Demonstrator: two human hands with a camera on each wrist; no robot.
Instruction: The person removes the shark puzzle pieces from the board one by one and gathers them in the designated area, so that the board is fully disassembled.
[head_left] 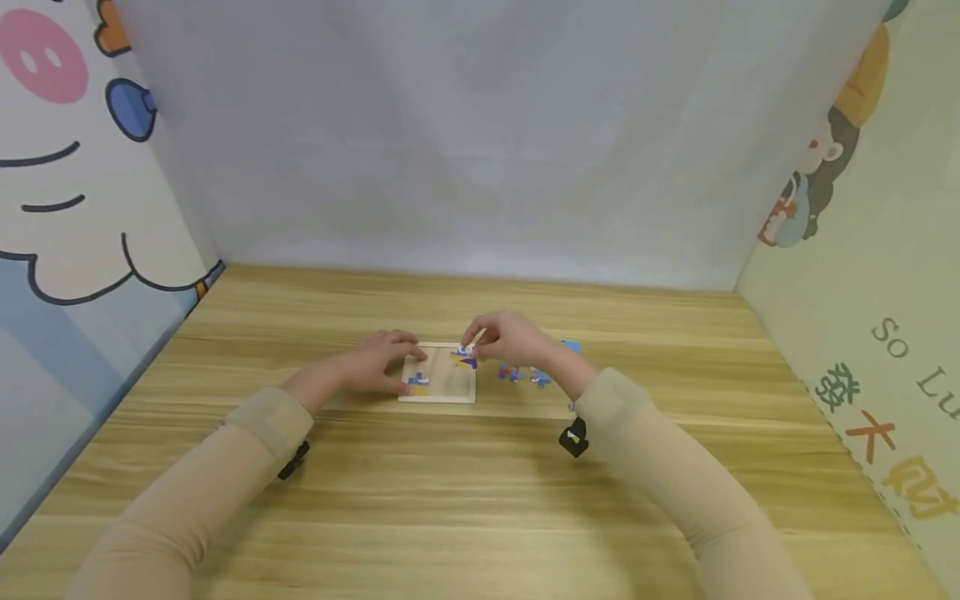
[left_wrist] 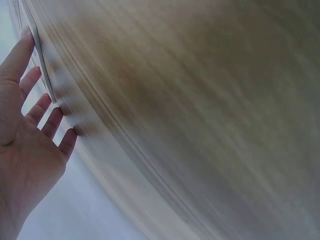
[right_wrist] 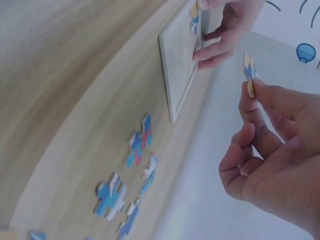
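Note:
My right hand (head_left: pixel 513 340) pinches a jigsaw puzzle piece (right_wrist: pixel 249 72) between thumb and index finger. The piece has blue, white and yellow on it, and in the head view it overlaps the right part of a pale wooden puzzle tray (head_left: pixel 438 399). My left hand (head_left: pixel 378 362) rests at the tray's left side with fingers spread, thumb near the lower left corner and fingertips over the upper left. One placed puzzle piece (head_left: pixel 418 379), blue and yellow, lies inside the tray by the left thumb. The left wrist view shows that hand's fingers (left_wrist: pixel 39 107) extended along the tray edge.
Several loose puzzle pieces (right_wrist: pixel 111 196) in blue, white and red lie on the wooden table (head_left: pixel 450 500) right of the tray, partly under the right forearm. A black wrist device (head_left: pixel 574 437) shows below the right sleeve. A pale curtain (head_left: pixel 480 150) stands behind the table.

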